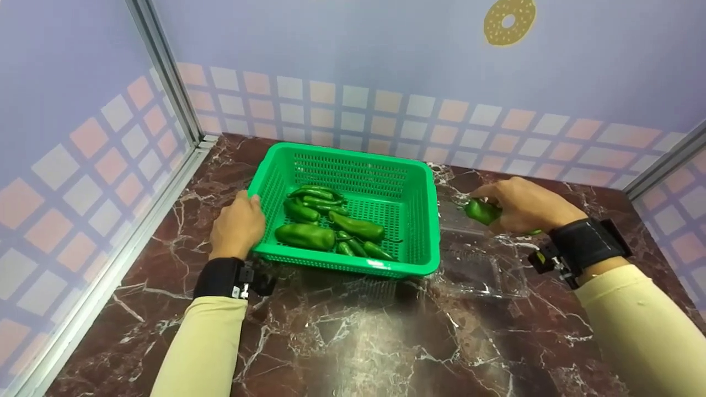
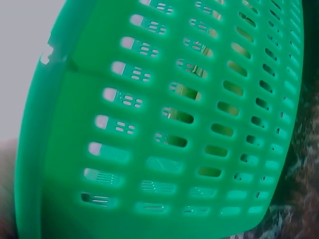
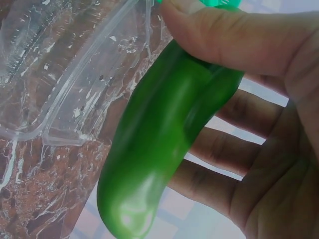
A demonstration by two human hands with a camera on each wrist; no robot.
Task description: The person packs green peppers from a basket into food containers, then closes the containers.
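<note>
A green slotted plastic basket [image 1: 424, 220] stands on the dark marble table and holds several green peppers [image 1: 306, 235]. My left hand [image 1: 238, 225] grips the basket's left rim; in the left wrist view the basket wall [image 2: 164, 134] fills the frame. My right hand [image 1: 521, 204] holds one green pepper [image 1: 482, 211] just right of the basket, above a clear plastic clamshell tray [image 1: 474, 264]. The right wrist view shows the thumb and fingers [image 3: 234, 40] curled round that pepper [image 3: 159, 144], with the clear tray [image 3: 75, 74] beneath.
Marble tabletop [image 1: 353, 342] runs toward me in front of the basket. Tiled panel walls close off the left, back and right, with metal corner posts [image 1: 165, 71]. A doughnut sticker [image 1: 509, 21] is on the back wall.
</note>
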